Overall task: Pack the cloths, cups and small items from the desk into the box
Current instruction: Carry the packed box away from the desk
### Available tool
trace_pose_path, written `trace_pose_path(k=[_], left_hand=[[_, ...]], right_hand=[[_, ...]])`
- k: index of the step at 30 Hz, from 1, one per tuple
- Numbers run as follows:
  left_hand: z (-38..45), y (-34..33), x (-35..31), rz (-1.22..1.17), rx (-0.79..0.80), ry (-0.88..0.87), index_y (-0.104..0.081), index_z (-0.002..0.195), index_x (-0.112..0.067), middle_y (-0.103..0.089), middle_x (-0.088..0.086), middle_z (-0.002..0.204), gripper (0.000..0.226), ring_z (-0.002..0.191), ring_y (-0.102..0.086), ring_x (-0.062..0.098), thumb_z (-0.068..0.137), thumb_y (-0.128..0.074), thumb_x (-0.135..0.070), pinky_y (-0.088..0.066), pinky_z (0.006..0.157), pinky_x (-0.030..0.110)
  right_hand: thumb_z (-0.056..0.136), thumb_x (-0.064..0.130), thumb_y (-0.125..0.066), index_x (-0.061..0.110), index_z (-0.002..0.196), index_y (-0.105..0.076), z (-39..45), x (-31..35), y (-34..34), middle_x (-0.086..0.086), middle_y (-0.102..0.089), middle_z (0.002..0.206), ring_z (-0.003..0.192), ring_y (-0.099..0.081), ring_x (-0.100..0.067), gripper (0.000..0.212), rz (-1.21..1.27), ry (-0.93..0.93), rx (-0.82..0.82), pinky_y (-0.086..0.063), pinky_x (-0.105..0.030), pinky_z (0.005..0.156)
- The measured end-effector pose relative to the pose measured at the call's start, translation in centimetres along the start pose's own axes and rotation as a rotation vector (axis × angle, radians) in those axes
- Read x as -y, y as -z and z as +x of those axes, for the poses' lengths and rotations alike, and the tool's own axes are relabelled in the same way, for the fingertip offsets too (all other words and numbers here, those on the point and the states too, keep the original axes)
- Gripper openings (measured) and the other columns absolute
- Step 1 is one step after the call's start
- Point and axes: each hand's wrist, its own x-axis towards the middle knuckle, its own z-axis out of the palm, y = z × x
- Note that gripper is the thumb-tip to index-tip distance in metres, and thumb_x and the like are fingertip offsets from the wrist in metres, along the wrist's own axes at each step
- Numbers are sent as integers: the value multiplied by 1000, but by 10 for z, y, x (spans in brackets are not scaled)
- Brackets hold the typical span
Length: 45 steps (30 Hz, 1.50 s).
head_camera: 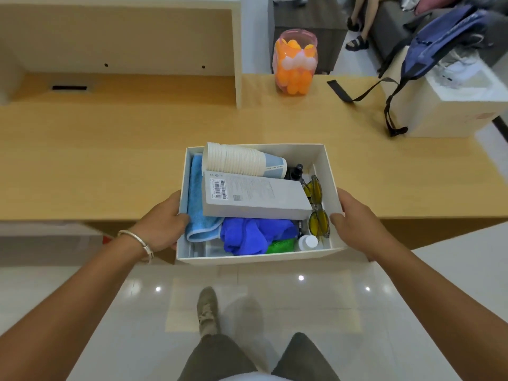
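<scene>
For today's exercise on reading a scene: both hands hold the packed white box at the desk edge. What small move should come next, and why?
Probably lift the white cardboard box clear of the wooden desk. The left hand and right hand grip its sides, and the stacked paper cups, light blue towel and dark blue cloth already lie inside.
</scene>
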Motion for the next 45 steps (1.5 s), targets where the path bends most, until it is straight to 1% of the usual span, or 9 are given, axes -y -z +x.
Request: trace_pose_path(k=[7, 12, 17, 20, 26, 31, 35, 39, 45], left_hand=[[-93, -96, -13, -70, -32, 12, -42, 125, -35, -57, -18, 104, 44, 93, -59, 7, 91, -47, -7, -50, 61, 26], [-146, -136, -4, -154, -13, 34, -41, 131, -37, -61, -12, 106, 49, 92, -63, 14, 93, -47, -7, -51, 54, 20], [-166, -151, 27, -148, 22, 72, -38, 137, -37, -63, -3, 111, 52, 95, -65, 23, 94, -46, -9, -60, 71, 43], [-164, -156, 52, -147, 47, 53, -33, 140, -40, -61, -8, 116, 57, 100, -63, 12, 94, -45, -9, -58, 77, 35], [-133, -173, 112, -150, 111, 69, -27, 144, -40, -59, -8, 120, 60, 98, -62, 7, 95, -44, -9, -56, 73, 25], [-88, -207, 175, -153, 144, 86, -27, 146, -36, -58, -3, 126, 61, 105, -61, 10, 95, -44, -7, -55, 82, 28], [-47, -253, 228, -152, 136, 136, -30, 144, -37, -58, -5, 122, 60, 97, -62, 4, 94, -44, -5, -52, 72, 18], [8, -310, 288, -147, 113, 168, -34, 142, -38, -58, -8, 117, 59, 92, -60, -1, 94, -47, -6, -47, 63, 8], [102, -394, 375, -243, 77, 219, -45, 136, -34, -61, -8, 116, 58, 106, -61, 12, 89, -53, 0, -47, 82, 19]], right_hand=[[92, 13, -47, 43, 134, -38, -77, -69, 36, 18, -56, 99, 81, -54, 5, 52, -44, 91, 59, -38, -14, 58], [93, 13, -49, 51, 130, -39, -131, -94, 34, 27, -58, 96, 82, -59, 0, 54, 9, 52, 119, -45, -19, 60], [93, 12, -50, 48, 125, -45, -169, -110, 5, 23, -62, 96, 85, -61, 0, 48, 72, -2, 117, -44, -15, 63], [95, 13, -49, 48, 123, -42, -176, -120, -23, 25, -60, 89, 77, -62, 1, 45, 74, -36, 104, -44, -10, 57], [97, 18, -50, 54, 126, -28, -170, -142, -94, 34, -53, 89, 77, -59, 7, 50, 114, -135, 52, -40, 0, 51], [97, 16, -49, 39, 139, -35, -147, -187, -165, 35, -51, 93, 81, -58, 10, 49, 103, -181, 47, -40, 1, 54], [97, 12, -47, 37, 138, -37, -114, -236, -224, 36, -51, 95, 88, -51, 24, 49, 119, -203, 53, -39, 3, 58], [98, 14, -46, 37, 138, -36, -66, -293, -287, 31, -52, 94, 78, -57, 14, 47, 99, -197, 62, -39, 2, 57], [95, 18, -46, 34, 141, -36, 20, -374, -380, 13, -59, 96, 72, -56, 3, 50, 64, -189, 87, -41, -5, 56]])
